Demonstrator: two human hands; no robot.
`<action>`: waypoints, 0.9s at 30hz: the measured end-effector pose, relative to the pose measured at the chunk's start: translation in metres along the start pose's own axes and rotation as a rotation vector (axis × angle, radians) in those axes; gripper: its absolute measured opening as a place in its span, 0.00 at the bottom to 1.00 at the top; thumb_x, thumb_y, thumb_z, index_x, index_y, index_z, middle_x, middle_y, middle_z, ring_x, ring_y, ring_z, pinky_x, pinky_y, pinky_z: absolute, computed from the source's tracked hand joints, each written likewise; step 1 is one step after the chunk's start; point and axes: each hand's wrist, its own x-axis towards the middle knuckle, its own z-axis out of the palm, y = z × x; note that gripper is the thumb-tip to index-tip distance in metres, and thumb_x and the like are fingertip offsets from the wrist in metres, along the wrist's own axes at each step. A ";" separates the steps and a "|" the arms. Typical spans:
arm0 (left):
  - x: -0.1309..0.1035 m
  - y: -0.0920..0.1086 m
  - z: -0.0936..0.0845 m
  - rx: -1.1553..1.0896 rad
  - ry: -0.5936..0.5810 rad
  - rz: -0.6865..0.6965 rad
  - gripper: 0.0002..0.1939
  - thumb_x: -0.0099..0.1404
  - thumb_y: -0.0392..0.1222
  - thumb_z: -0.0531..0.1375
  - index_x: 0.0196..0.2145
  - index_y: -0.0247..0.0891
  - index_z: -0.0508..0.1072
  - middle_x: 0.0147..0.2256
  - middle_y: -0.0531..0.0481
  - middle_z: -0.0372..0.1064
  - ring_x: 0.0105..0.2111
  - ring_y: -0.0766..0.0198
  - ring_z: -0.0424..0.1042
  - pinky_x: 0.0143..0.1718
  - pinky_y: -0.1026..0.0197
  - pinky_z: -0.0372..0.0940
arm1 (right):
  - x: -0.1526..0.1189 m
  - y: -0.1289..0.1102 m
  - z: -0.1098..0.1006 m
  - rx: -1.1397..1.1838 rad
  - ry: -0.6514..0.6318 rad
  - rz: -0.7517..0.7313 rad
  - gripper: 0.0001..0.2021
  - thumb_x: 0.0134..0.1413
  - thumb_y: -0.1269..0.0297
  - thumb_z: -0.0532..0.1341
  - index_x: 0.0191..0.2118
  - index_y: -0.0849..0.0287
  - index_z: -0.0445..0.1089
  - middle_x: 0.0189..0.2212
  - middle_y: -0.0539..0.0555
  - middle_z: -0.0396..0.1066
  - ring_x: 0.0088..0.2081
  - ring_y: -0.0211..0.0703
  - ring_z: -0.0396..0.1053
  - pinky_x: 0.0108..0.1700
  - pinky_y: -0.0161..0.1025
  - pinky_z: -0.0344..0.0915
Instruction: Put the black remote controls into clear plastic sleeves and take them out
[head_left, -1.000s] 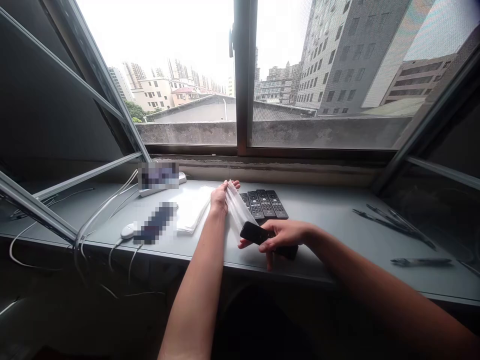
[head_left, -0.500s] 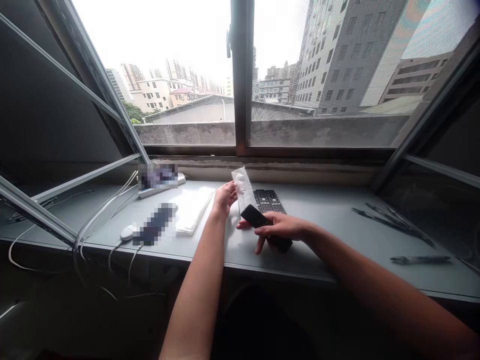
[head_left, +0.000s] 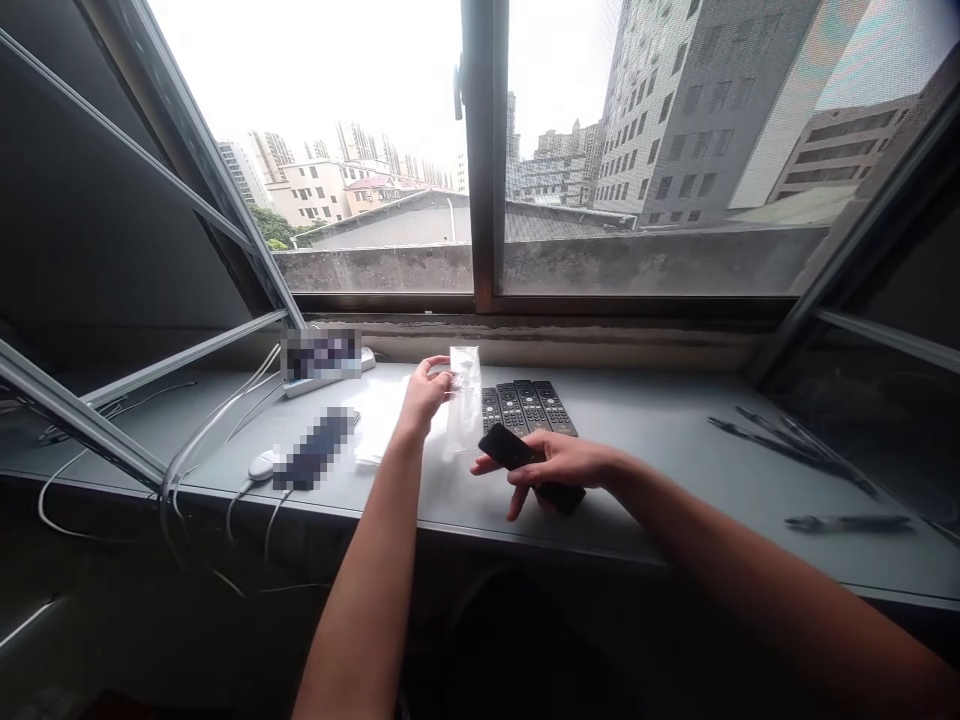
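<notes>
My left hand (head_left: 431,390) pinches the edge of a clear plastic sleeve (head_left: 465,400), which stands upright with its lower end near the desk. My right hand (head_left: 559,460) is closed around a black remote control (head_left: 506,447), its upper end pointing left toward the sleeve. A gap separates the remote from the sleeve. Behind my right hand, several black remote controls (head_left: 529,405) lie side by side on the desk, buttons up. A stack of white sleeves (head_left: 375,445) lies beyond my left forearm, partly covered by it.
On the grey desk (head_left: 645,420), a blurred phone-like item (head_left: 315,450) and a white round charger (head_left: 262,465) lie at left. A power strip (head_left: 330,375) sits farther back with cables. Dark pens (head_left: 847,523) are at right. Metal frame bars flank the window.
My left hand has moved left with the plastic sleeve, which has swung from tilted to nearly vertical and away from the remote. The right hand stays nearly in place.
</notes>
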 end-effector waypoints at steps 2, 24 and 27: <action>0.007 0.009 -0.019 0.093 0.028 0.007 0.16 0.56 0.30 0.66 0.43 0.40 0.82 0.39 0.44 0.80 0.29 0.64 0.75 0.38 0.60 0.70 | 0.000 0.001 0.000 -0.004 -0.005 0.005 0.28 0.66 0.51 0.72 0.68 0.54 0.74 0.74 0.65 0.64 0.46 0.54 0.86 0.29 0.31 0.73; 0.050 0.035 -0.114 1.352 -0.165 -0.037 0.27 0.70 0.50 0.60 0.63 0.38 0.75 0.56 0.38 0.81 0.53 0.47 0.81 0.55 0.53 0.72 | 0.000 0.000 -0.004 -0.010 -0.021 0.047 0.27 0.67 0.52 0.72 0.66 0.56 0.75 0.72 0.66 0.65 0.44 0.53 0.86 0.29 0.31 0.73; 0.041 0.034 -0.100 1.421 -0.155 -0.010 0.36 0.72 0.64 0.59 0.66 0.35 0.73 0.64 0.32 0.73 0.63 0.39 0.74 0.62 0.47 0.68 | 0.000 0.001 -0.004 -0.013 -0.021 0.046 0.27 0.66 0.52 0.72 0.66 0.56 0.76 0.72 0.66 0.66 0.44 0.53 0.86 0.29 0.31 0.72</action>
